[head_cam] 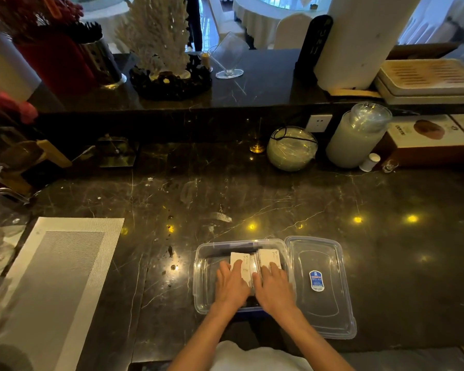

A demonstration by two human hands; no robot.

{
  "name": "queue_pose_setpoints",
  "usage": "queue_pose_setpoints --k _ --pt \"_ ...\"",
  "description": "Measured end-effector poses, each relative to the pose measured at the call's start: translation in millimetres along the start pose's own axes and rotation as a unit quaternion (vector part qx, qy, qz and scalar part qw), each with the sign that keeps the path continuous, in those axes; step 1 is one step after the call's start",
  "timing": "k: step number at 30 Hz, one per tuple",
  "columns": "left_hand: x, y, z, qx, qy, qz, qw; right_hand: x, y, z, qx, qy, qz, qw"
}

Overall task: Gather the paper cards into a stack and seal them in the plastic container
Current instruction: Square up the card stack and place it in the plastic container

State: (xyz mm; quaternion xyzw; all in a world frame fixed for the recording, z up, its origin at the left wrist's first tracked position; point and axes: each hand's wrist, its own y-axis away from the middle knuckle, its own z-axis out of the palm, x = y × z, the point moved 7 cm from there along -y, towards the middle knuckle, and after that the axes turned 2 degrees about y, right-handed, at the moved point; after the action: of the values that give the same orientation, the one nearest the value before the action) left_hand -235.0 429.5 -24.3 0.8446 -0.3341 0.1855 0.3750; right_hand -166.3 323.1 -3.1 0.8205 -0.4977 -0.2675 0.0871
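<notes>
A clear plastic container (202, 266) sits on the dark marble counter near its front edge. Inside it lie white paper cards (269, 257) in two small piles side by side. My left hand (231, 285) rests flat on the left pile, and my right hand (275, 287) presses on the right pile. Both hands are inside the container, fingers pointing away from me. The container's clear lid (322, 311), with a blue and white sticker, lies flat on the counter touching the container's right side.
A grey woven placemat (51, 277) lies at the left. At the back of the counter stand a round glass bowl (292, 149), a tall lidded jar (358, 135), a small white bottle (369, 162) and a brown box (429, 140). A raised ledge behind holds decorations and trays.
</notes>
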Motion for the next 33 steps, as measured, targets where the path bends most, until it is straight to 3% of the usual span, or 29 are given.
queue_pose_setpoints --k 17,21,25,28,33 --pt "-2.0 -6.8 -4.7 -0.005 -0.036 0.004 0.999 3.5 7.7 -5.8 0.007 -0.012 -0.030 0.999" --pt "41.1 -15.1 -23.7 0.020 -0.067 0.091 0.993 8.0 9.7 -43.1 0.020 -0.157 -0.037 0.987" --pt "116.5 -34.3 -32.1 -0.014 -0.094 0.186 0.978 42.0 11.9 -100.1 0.109 -0.343 0.020 0.933" --pt "173.7 -53.6 -15.1 -0.048 -0.158 0.250 0.954 97.9 20.6 -113.9 0.192 -0.442 0.134 0.866" --pt "222.6 -83.9 41.4 -0.162 -0.289 0.274 0.903 179.6 64.0 -59.8 0.216 -0.475 0.356 0.775"
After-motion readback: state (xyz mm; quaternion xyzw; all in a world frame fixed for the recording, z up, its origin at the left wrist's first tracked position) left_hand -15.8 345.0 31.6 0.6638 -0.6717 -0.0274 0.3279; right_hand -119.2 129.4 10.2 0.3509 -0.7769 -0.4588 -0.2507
